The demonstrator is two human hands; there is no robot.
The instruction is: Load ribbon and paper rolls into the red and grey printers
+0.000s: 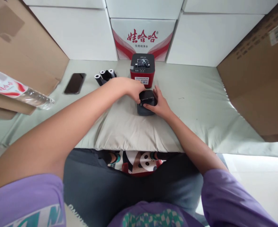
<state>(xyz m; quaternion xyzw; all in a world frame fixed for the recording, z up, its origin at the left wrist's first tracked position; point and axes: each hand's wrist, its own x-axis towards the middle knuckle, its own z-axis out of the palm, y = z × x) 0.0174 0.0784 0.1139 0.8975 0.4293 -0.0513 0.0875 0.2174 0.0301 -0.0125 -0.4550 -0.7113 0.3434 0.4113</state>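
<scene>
A small black box-shaped device (146, 104) sits on the pale green cloth (195, 94) in front of me. My left hand (128, 88) grips its left and top side with curled fingers. My right hand (160, 102) holds its right side, fingers resting on the top edge. Just behind it stands a red and black label printer (142, 70), upright and untouched.
Three black paper rolls (105, 76) and a dark phone (74, 83) lie at the back left. A water bottle (18, 90) rests on a brown carton (18, 53) at left. White cartons (207, 37) line the back; another brown carton (259, 75) stands at right.
</scene>
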